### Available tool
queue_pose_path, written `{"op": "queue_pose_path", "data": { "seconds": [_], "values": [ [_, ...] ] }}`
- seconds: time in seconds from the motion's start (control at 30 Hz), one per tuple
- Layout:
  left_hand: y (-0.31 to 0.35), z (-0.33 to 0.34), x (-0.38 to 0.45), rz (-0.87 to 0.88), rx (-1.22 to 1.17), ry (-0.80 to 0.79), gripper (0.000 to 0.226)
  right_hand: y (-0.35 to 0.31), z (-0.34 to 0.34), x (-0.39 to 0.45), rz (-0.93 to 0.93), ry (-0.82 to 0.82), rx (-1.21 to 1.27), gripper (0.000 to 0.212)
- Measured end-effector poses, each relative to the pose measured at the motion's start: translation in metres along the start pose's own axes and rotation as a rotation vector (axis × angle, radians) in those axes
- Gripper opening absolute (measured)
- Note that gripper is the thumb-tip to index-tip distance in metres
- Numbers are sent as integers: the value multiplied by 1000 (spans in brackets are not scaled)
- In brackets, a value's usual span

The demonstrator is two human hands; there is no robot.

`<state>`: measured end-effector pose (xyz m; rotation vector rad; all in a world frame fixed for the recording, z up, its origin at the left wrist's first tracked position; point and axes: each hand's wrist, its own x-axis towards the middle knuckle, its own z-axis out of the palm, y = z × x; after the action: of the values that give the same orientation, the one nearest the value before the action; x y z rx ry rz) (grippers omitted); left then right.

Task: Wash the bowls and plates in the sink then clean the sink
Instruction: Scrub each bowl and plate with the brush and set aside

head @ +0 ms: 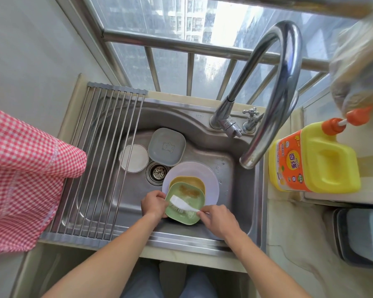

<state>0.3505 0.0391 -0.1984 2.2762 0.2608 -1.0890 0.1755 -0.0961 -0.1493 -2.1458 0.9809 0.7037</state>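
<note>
Green plate [184, 204] tilted at sink [235, 190] front, left hand [153, 202] gripping its rim, right hand [215, 218] pinching white brush [182, 204] on it. Risk: wet plate slips onto stacked yellow plate [187, 181]. Steel basin, drying rack [108, 147] left, detergent bottle [317, 160] right, window behind.
</note>
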Motion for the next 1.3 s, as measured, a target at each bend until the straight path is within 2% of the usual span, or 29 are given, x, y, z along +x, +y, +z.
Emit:
{"op": "queue_pose_path", "data": {
  "seconds": [0.13,0.3,0.43,0.57,0.7,0.83,0.97,1.1,1.23,1.3],
  "values": [
    [4,-2,-3,51,24,-42,21,0,2,2,97,101,30,32],
    [2,-4,-4,106,9,-23,20,-9,0,6,10,-69,94,32],
    [-1,-1,-3,85,-56,-28,25,-3,-5,10,108,92,13,31],
    [-3,-2,1,84,-84,-41,21,-5,2,5,12,-50,97,34],
    [-3,-1,0,104,-86,-38,27,3,2,5,106,114,86,32],
    [-4,-2,1,122,-87,-50,25,2,8,3,-10,-18,122,36],
    [-4,-1,0,117,-101,-43,27,8,8,7,107,114,137,34],
    [-5,-1,2,123,-103,-47,24,4,9,6,-18,-28,129,38],
    [-5,0,2,109,-120,-40,25,6,4,10,82,124,86,32],
    [-5,-1,2,115,-113,-43,23,6,6,11,30,46,104,32]
  ]
}}
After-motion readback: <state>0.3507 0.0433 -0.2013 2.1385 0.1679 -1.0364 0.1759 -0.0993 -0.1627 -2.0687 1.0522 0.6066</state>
